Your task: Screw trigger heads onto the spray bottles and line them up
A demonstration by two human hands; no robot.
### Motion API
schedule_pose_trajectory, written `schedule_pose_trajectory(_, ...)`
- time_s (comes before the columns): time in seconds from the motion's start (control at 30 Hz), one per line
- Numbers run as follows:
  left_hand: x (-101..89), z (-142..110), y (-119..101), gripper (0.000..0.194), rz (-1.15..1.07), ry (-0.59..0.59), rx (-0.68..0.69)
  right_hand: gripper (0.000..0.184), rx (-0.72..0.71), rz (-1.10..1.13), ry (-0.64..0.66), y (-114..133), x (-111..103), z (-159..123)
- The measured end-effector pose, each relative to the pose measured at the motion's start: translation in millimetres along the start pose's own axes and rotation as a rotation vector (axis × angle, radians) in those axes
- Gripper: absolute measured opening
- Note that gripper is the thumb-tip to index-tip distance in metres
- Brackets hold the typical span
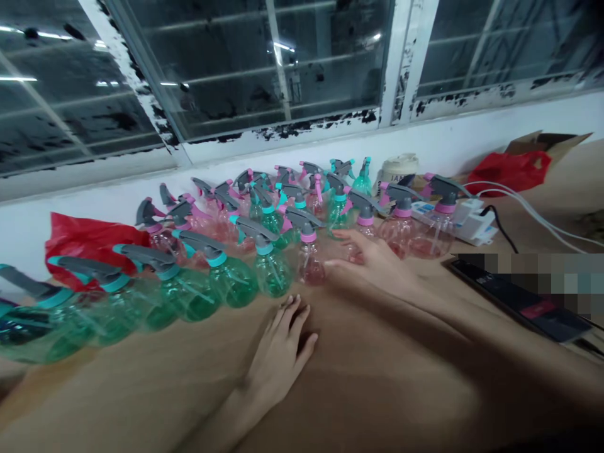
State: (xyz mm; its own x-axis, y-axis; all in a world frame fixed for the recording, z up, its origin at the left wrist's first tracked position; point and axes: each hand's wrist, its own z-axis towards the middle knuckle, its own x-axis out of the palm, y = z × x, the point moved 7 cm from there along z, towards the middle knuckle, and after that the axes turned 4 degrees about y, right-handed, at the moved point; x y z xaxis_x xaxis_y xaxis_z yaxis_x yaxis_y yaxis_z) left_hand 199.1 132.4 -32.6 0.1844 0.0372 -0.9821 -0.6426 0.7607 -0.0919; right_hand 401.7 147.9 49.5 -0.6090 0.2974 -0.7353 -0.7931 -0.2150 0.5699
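My left hand (280, 355) lies flat on the wooden table with its fingers stretched out, just in front of a green spray bottle (274, 274). To the right, my right hand (372, 261) reaches in with fingers apart, beside a clear pink spray bottle (312, 264) with a grey trigger head. Its fingertips are close to that bottle; whether they touch it I cannot tell. Another pink spray bottle (365, 217) stands partly hidden behind this hand. Several green bottles with turquoise collars, such as one green spray bottle (233, 283), form a front row to the left.
More pink and green spray bottles crowd behind, toward the window wall. A red plastic bag (94, 242) sits at left, another red bag (509, 171) by a cardboard box (547, 143) at right. A white power strip (474, 223) with cables and a dark phone (519, 299) lie on the right.
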Motion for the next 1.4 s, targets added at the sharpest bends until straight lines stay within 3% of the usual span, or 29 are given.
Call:
schedule_pose_trajectory(0.13, -0.4, 0.8, -0.5, 0.039, -0.008, -0.033, 0.023, 0.03, 0.067, 0.03, -0.107, -34.7, -37.9, -21.4)
schedule_pose_trajectory(0.23, -0.8, 0.5, -6.4, 0.034, -0.014, -0.025, 0.043, 0.038, 0.203, -0.154, -0.159, -63.2, -53.7, -24.8)
schedule_pose_trajectory(0.33, -2.1, -0.6, -17.6, 0.032, -0.037, -0.002, 0.055, 0.058, 0.271, -0.263, -0.144, -73.0, -49.2, -17.4)
schedule_pose_trajectory(0.5, -3.2, 2.1, -41.3, 0.032, -0.125, 0.04, 0.088, 0.072, 0.281, -0.3, -0.117, -64.6, -26.6, -0.1)
schedule_pose_trajectory(0.7, -8.8, 24.1, -58.2, 0.029, -0.321, 0.061, 0.051, 0.062, 0.288, -0.37, -0.108, -59.5, -21.5, 2.7)
schedule_pose_trajectory(0.87, -13.7, 50.1, -55.8, 0.032, -0.469, -0.027, -0.104, 0.067, 0.231, -0.433, -0.075, -45.6, -30.2, -24.2)
schedule_pose_trajectory(0.97, -13.8, 62.3, -56.2, 0.046, -0.496, -0.093, -0.203, 0.065, 0.169, -0.516, -0.061, -29.6, -38.7, -49.5)
schedule_pose_trajectory(1.07, -12.8, 70.1, -69.8, 0.071, -0.472, -0.096, -0.189, 0.063, 0.118, -0.531, -0.019, -15.6, -44.0, -73.9)
schedule_pose_trajectory(1.13, -12.9, 71.4, -82.2, 0.076, -0.464, -0.077, -0.142, 0.063, 0.103, -0.527, -0.005, -10.3, -47.3, -87.6)
schedule_pose_trajectory(1.27, -15.1, 64.3, -99.4, 0.069, -0.509, -0.023, -0.066, 0.062, 0.069, -0.435, 0.002, -9.5, -56.9, -101.5)
schedule_pose_trajectory(1.4, -18.4, 50.6, -108.3, 0.074, -0.514, 0.008, 0.005, 0.056, -0.053, -0.052, 0.089, -5.9, -63.0, -96.5)
